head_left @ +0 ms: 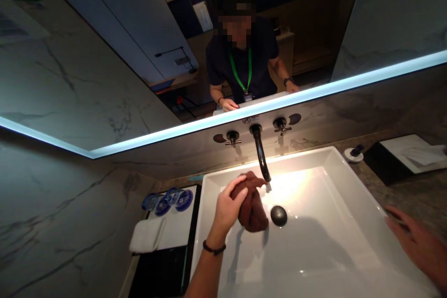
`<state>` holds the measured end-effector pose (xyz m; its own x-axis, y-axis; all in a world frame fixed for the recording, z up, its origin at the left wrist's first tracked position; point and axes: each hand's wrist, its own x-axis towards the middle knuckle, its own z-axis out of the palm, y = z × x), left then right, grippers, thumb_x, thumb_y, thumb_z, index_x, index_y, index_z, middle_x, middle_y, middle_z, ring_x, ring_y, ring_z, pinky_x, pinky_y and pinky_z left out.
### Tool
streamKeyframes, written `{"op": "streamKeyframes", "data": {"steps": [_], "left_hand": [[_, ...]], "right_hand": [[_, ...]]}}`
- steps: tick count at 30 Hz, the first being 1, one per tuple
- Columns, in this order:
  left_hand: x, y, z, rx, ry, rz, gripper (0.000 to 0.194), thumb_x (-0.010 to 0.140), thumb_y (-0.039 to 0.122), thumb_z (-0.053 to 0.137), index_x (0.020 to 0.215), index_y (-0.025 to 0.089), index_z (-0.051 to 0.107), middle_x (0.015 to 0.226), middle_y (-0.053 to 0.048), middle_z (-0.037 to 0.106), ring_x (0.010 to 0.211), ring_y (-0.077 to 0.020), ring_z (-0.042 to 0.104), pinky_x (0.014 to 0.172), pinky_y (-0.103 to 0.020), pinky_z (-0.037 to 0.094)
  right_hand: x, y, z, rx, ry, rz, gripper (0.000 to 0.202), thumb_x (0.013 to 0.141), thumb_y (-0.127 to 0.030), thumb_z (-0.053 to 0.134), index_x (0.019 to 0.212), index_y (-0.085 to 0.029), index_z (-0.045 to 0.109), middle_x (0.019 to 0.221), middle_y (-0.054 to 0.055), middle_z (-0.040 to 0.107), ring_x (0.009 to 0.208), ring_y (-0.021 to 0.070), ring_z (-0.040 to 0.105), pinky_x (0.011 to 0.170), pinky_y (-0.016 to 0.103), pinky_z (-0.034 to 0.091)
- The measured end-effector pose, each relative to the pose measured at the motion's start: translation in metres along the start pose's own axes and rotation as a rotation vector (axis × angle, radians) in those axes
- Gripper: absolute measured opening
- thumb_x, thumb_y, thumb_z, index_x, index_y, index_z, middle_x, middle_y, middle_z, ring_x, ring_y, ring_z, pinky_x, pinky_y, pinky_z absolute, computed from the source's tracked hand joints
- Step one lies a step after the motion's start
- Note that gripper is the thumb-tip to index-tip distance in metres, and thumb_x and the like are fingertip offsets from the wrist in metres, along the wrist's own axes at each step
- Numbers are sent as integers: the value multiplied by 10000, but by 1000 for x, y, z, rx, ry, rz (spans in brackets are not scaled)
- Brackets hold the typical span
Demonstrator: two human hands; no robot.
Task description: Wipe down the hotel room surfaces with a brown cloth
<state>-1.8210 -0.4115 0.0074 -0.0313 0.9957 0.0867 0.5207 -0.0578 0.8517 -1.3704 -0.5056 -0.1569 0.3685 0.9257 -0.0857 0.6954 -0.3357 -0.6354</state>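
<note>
My left hand [226, 206] is closed on a bunched reddish-brown cloth [254, 212], holding it inside the white rectangular sink [232, 284]. The cloth hangs in folds just left of the dark faucet spout [261, 151], and its upper corner comes close to the spout's tip. A round dark drain plug [278, 215] sits to the cloth's right. At the sink's right rim lies my right hand [407, 233], fingers stretched out and holding nothing that I can see; part of it is in shadow.
Two cross-shaped tap handles flank the spout, the left handle [233, 139] and the right handle [281, 126]. Left of the sink, a tray [181, 230] bears blue-lidded glasses [169, 201] and a folded white towel [147, 236]. A tissue box [398, 153] stands at right. A lit mirror [132, 98] hangs above.
</note>
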Motion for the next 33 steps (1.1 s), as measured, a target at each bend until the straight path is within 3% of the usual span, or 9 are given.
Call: {"op": "streamKeyframes", "data": {"steps": [3,6,10,17,20,23,27,30,33], "left_hand": [[43,32,6,-17,114,179,424,853,357,556,1255,224,561,1274,-45,597,1186,-205,540,1076,-364,387],[74,34,54,-14,124,300,409,904,374,483,1262,189,553,1317,-82,552,1242,-204,490,1112,-374,336],[64,14,103,-82,227,209,415,949,367,404,1301,173,507,1348,-101,521,1272,-198,461,1103,-354,344],[31,-49,27,159,494,-45,461,908,389,471,1325,192,474,1366,-85,507,1267,-227,461,1106,-367,328],[41,-84,33,358,533,-262,530,907,339,428,1382,114,357,1419,-187,400,1338,-315,352,1107,-481,277],[49,-98,101,434,434,-422,533,891,314,421,1325,15,343,1327,-308,405,1317,-443,314,1023,-638,238],[43,-68,236,509,282,-431,612,858,329,491,1305,-60,338,1232,-359,444,1241,-491,370,974,-665,243],[14,-28,321,548,-177,-111,615,841,311,525,1358,21,361,1218,-288,500,1232,-463,387,1014,-660,212],[-26,-8,350,516,-431,230,680,848,319,506,1437,58,289,1350,-247,419,1352,-447,225,1100,-603,143]], "right_hand": [[3,-12,8,-29,-177,13,587,877,-575,325,1257,-150,467,1169,208,607,1082,344,586,918,443,469],[5,-19,9,-92,-218,29,529,907,-534,260,1212,-156,469,1074,211,638,1024,359,607,871,441,466],[10,-21,4,-91,-254,30,491,932,-499,215,1155,-149,477,1060,215,637,1003,332,617,858,392,462],[16,-9,12,-106,-262,-13,461,938,-438,251,1188,-117,468,1030,190,645,958,312,633,839,389,482],[14,-13,12,-141,-235,-24,458,932,-455,272,1165,-125,489,958,163,661,862,312,647,766,406,504],[11,-22,8,-160,-210,-60,449,939,-467,266,1143,-140,495,970,155,658,875,299,646,766,386,503],[12,-30,2,-208,-210,-76,462,955,-463,232,1157,-120,467,1010,186,640,912,322,635,753,387,480],[15,-27,2,-288,-268,-20,452,970,-461,211,1128,-120,463,904,182,647,819,325,639,646,366,442],[17,-19,3,-365,-270,-33,415,974,-446,246,1098,-128,484,855,169,645,762,297,636,605,338,403]]}}
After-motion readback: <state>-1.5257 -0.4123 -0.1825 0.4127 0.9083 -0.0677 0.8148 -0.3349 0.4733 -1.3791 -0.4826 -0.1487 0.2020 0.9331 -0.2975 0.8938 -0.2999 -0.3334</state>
